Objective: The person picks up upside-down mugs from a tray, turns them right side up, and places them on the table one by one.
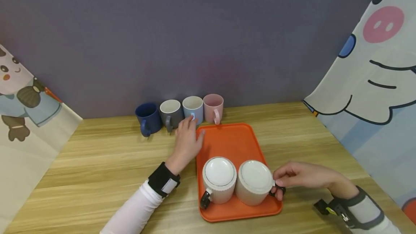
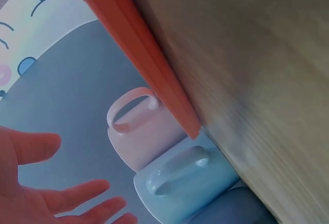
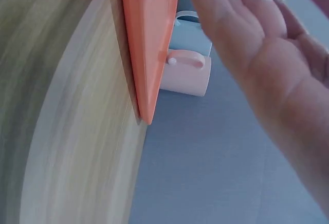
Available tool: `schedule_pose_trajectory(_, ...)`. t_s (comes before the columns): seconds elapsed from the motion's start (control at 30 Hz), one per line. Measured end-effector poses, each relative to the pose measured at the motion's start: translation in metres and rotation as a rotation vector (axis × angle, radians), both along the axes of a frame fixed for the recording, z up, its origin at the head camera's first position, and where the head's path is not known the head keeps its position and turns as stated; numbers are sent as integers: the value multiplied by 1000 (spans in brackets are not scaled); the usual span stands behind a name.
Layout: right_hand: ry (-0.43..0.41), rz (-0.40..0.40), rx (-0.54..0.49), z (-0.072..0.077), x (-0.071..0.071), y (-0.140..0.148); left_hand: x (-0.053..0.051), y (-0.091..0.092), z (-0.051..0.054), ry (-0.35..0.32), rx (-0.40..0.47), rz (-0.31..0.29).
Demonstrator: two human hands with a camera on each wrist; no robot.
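Note:
My left hand (image 1: 187, 141) reaches over the tray's far left corner, fingers spread, close to the light blue mug (image 1: 197, 110). A gap shows between that hand and the mug in the left wrist view. My right hand (image 1: 297, 177) pinches the black handle of an upside-down white mug (image 1: 255, 181) on the orange tray (image 1: 231, 140). Beside it sits another upside-down white mug (image 1: 219, 179), its dark handle toward the front left. In the right wrist view the right hand (image 3: 267, 64) hides most of the mug it holds.
A pink mug (image 1: 212, 104), a grey mug (image 1: 171, 114) and a navy mug (image 1: 148, 118) stand upright in a row with the light blue one, along the grey back panel (image 1: 201, 39). Printed cartoon cloths hang at both sides of the wooden table (image 1: 113, 161).

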State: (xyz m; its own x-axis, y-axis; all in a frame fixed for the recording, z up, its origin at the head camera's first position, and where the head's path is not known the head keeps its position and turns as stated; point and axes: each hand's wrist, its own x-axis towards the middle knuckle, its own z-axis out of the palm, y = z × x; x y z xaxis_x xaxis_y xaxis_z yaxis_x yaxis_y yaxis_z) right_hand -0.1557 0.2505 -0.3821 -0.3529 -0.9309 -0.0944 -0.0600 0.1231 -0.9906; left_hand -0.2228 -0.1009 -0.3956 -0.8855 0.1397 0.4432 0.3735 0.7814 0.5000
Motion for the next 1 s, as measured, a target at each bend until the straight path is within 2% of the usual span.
schedule_pose_trajectory(0.27,21,4,-3,-4,-2,-2,2,1,-1,-16,-12,-4)
schedule_pose_trajectory(0.6,-32,-4,-11,-6,-4,-3,3,-1,0,6,2,2)
schedule_pose_trajectory(0.9,3,-20,-24,-6,-4,-2,4,-1,3,16,3,1)
schedule_pose_trajectory(1.0,7,-48,-19,-6,-5,-2,5,-1,4,20,7,4)
